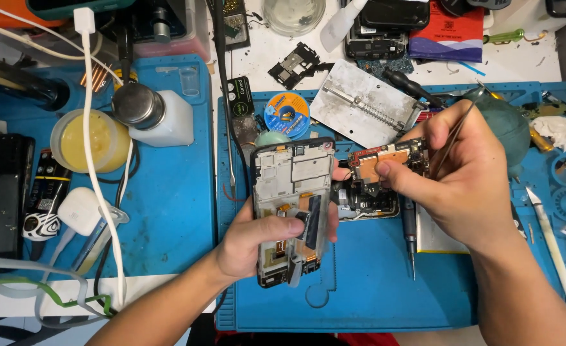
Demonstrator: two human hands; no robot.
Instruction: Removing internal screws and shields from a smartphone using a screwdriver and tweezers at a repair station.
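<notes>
Over the blue repair mat (pixel 360 288), my left hand (pixel 257 247) wraps the opened phone frame (pixel 292 211) from below, thumb pressed across its middle. Just right of it, touching the frame's edge, my right hand (pixel 462 179) pinches the phone's circuit board (pixel 382 168) between thumb and fingers, with metal tweezers (pixel 453 138) tucked in the same closed grip. A small screwdriver (pixel 410 240) lies beneath, and a metal board holder (pixel 363 102) and solder wick spool (pixel 287 113) sit behind.

Two blue mats (pixel 373 301), two hands (pixel 257 247) (both busy), one opened phone (pixel 292 211).
</notes>
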